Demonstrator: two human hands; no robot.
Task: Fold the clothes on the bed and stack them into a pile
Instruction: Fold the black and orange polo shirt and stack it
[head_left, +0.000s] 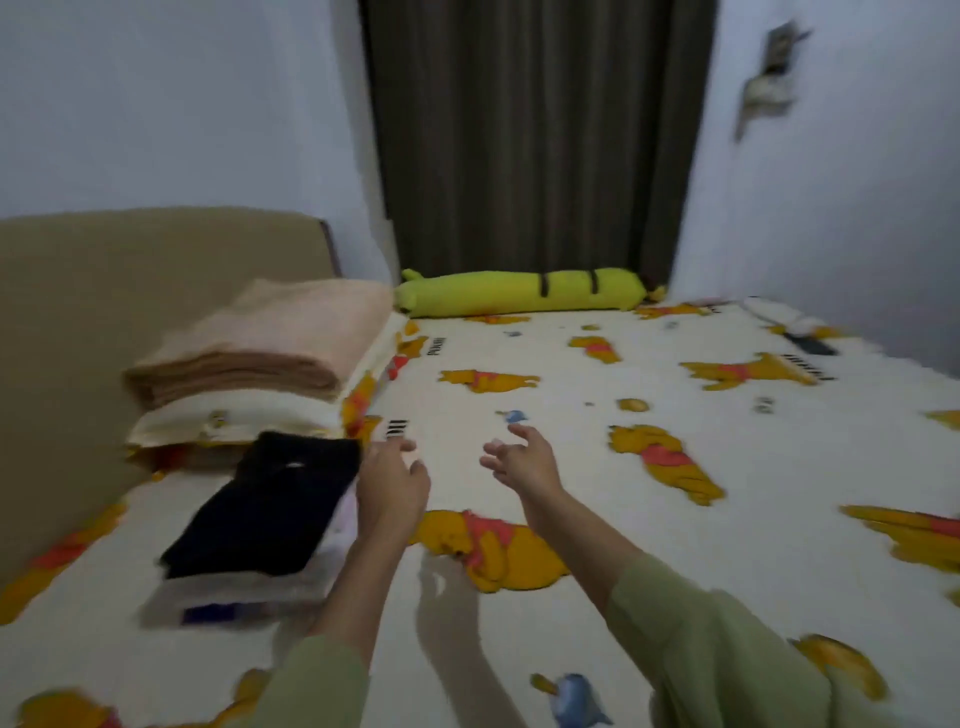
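Head view: a pile of folded clothes (254, 525), dark garment on top and pale ones beneath, lies on the bed (597, 467) just in front of the stacked pillows (228, 421) and tan blanket (270, 343). Left hand (392, 480) hovers just right of the pile, fingers relaxed, holding nothing. Right hand (522, 457) is further right of the pile, fingers spread, empty. A yellow bolster (519, 296) lies well behind the pile, against the dark curtain (535, 135)
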